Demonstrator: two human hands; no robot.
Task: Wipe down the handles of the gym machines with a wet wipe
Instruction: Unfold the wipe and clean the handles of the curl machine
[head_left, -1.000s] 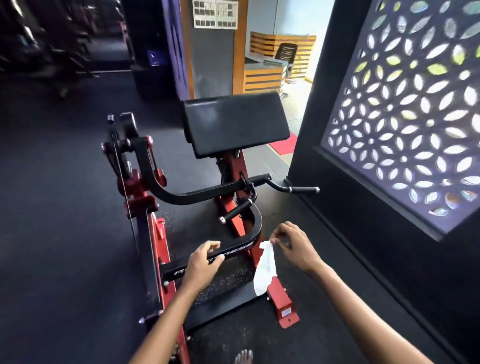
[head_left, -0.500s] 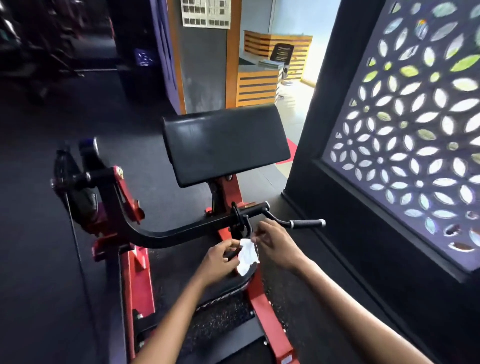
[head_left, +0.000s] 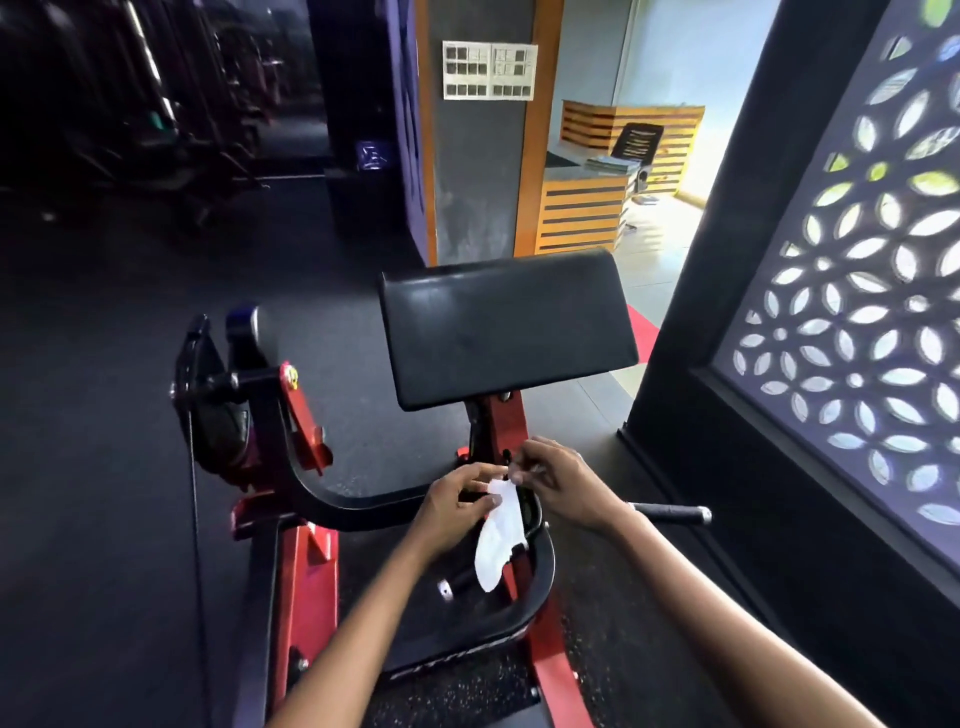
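A red and black curl machine stands in front of me, with a black arm pad (head_left: 506, 325) on top. A white wet wipe (head_left: 500, 535) hangs between my hands, just below the pad's post. My left hand (head_left: 457, 501) pinches the wipe's upper left edge with thumb and fingers. My right hand (head_left: 558, 483) pinches its top right corner. The machine's right handle (head_left: 672, 513), a black grip with a silver end cap, sticks out past my right wrist. The left handle (head_left: 457, 582) pokes out below the wipe, partly hidden by it. The curved black lever arm (head_left: 332, 499) runs left from my hands.
A black wall with a patterned lattice window (head_left: 852, 332) stands close on the right. Dark rubber floor (head_left: 93, 467) spreads to the left, with other machines (head_left: 156, 119) in the dim back. A doorway behind the pad opens onto a wooden desk (head_left: 584, 208).
My hands have come together on the wipe near the handle joint and the wipe now hangs longer between them. The view has shifted closer to the machine and tilted up.
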